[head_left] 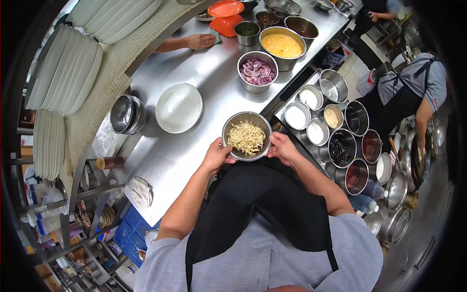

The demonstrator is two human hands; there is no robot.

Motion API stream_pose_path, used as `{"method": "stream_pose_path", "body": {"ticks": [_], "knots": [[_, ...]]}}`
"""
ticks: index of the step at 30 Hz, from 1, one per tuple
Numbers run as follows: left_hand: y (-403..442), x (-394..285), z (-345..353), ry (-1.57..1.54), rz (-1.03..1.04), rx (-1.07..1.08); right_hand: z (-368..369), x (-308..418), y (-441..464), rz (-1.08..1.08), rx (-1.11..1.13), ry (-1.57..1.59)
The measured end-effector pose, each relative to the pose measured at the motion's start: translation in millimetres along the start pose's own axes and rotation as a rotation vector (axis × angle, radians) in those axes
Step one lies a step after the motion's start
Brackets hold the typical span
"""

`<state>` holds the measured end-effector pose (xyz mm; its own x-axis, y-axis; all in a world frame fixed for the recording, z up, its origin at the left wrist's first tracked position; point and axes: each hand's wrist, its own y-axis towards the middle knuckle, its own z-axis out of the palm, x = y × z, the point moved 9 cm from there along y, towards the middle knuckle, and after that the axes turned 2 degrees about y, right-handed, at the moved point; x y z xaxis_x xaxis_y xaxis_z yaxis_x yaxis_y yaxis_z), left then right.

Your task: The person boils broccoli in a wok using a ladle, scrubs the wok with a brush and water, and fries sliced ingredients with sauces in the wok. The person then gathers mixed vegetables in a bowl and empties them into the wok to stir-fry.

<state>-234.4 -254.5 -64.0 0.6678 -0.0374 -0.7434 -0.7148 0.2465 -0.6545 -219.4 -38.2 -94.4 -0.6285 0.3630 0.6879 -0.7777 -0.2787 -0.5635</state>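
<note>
Both of my hands hold a round metal bowl (226, 127) by its rim, close in front of my black apron. Pale bean sprouts (247, 137) lie in it. My left hand (217, 155) grips the bowl's left side, and my right hand (283, 148) grips its right side. Just beyond the bowl, a metal pot of sliced red onion (257, 72) stands on the steel counter (214, 92). To the left is a white oval plate (179, 108) with nothing on it. A larger pot of yellow liquid (282, 45) is behind the onion.
Stacked metal bowls (128, 115) and a folded cloth (141, 192) lie at left. Another person's hand (200, 41) wipes near an orange scale (225, 25). Seasoning containers (297, 116) fill the right side, where a co-worker (408, 85) stands. White plates (63, 68) are shelved upper left.
</note>
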Motion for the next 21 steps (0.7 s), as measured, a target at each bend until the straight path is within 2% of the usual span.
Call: {"method": "stream_pose_path", "body": {"ticks": [8,21], "knots": [[-2.1,16.1,-1.8,0.046,-0.043,-0.025,-3.8,-15.1,16.3,0.086,0.066,-0.007],[-19.0,38.4,-74.2,0.051,-0.058,-0.117,52.1,-42.0,50.8,0.099,0.110,-0.117]]}}
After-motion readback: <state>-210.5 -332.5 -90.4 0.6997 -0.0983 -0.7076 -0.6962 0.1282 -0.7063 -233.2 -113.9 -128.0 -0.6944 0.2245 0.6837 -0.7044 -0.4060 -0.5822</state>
